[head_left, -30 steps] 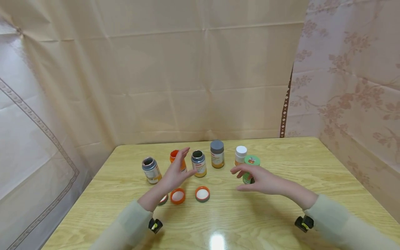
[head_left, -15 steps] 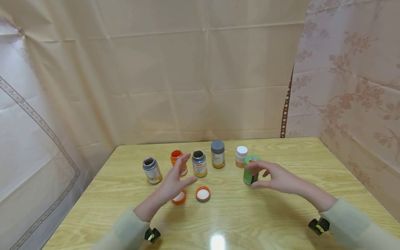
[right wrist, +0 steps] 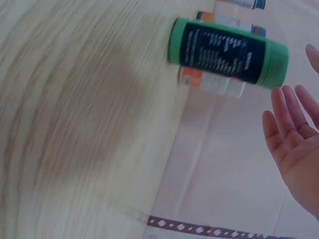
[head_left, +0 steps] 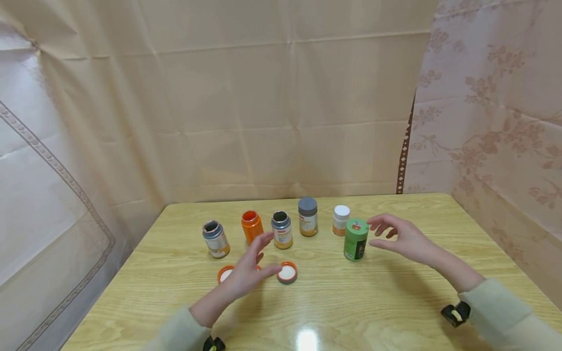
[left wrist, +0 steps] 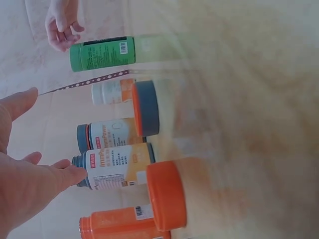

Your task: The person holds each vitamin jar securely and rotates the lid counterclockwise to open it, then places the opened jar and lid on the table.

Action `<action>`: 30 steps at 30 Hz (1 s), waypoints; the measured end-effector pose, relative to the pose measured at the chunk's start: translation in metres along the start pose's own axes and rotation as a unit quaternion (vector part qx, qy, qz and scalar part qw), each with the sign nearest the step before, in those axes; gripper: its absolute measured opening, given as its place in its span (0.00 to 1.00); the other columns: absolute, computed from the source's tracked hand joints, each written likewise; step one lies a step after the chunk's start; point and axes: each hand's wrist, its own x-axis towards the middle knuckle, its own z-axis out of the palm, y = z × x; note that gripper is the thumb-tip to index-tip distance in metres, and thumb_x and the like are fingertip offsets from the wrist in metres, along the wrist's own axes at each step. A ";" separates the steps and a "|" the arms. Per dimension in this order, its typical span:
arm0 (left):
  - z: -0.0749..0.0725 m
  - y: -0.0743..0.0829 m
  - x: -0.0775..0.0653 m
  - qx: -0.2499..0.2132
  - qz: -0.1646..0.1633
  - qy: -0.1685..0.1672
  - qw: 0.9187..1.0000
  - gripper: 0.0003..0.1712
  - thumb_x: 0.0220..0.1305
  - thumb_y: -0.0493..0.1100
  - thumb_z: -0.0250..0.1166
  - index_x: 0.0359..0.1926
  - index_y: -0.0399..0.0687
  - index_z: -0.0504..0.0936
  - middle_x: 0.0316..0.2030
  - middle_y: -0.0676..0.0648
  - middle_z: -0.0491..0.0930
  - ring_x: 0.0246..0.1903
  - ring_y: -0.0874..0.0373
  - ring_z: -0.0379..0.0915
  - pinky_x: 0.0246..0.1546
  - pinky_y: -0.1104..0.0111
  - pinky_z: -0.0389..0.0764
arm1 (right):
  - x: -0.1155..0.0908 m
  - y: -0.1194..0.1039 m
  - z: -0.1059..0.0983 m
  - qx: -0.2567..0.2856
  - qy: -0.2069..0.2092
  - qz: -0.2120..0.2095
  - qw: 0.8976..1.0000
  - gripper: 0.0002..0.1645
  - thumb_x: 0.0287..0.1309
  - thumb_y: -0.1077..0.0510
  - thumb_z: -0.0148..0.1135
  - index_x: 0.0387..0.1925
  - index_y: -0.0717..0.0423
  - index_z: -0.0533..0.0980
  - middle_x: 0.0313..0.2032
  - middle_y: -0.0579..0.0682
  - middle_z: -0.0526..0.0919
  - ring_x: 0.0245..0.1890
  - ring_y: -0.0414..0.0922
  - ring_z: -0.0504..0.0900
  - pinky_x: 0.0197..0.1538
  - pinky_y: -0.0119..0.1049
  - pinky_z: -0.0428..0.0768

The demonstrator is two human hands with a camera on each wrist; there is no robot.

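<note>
My left hand, fingers spread and thumb out, hovers over the loose lids at the front left and holds nothing. It partly hides an orange lid. To its right lies a grey lid with an orange rim, inner side up; another orange-rimmed lid shows to its left. My right hand is just right of a green canister, fingers loosely bent toward it with nothing in them. The canister stands upright with its lid on. In the right wrist view, the fingertips appear close to its top.
Uncapped bottles stand at the left: a grey-necked one, an orange one and another grey-necked one. Farther back are a grey-capped bottle and a small white-capped bottle. A cloth backdrop hangs behind the table.
My right hand has moved rightward, from in front of the green canister to its right side. My left hand has come down toward the lids, uncovering the orange bottle.
</note>
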 end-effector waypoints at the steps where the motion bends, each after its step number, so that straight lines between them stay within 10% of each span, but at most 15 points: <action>1: 0.001 -0.001 -0.001 0.001 0.000 -0.003 1.000 0.42 0.60 0.39 0.70 0.70 0.40 0.58 0.70 0.39 0.59 0.69 0.42 0.52 0.63 0.44 0.58 | 0.000 0.002 -0.001 -0.002 0.004 0.004 1.000 0.23 0.54 0.60 0.72 0.51 0.61 0.75 0.40 0.49 0.79 0.39 0.45 0.78 0.38 0.37 0.77; 30: -0.008 -0.024 -0.029 -0.008 -0.025 0.040 0.999 0.40 0.58 0.33 0.70 0.68 0.43 0.61 0.67 0.35 0.63 0.68 0.41 0.55 0.62 0.44 0.60 | 0.022 0.045 0.035 0.086 -0.128 0.076 0.985 0.41 0.54 0.54 0.72 0.62 0.70 0.63 0.52 0.63 0.75 0.50 0.58 0.76 0.44 0.44 0.80</action>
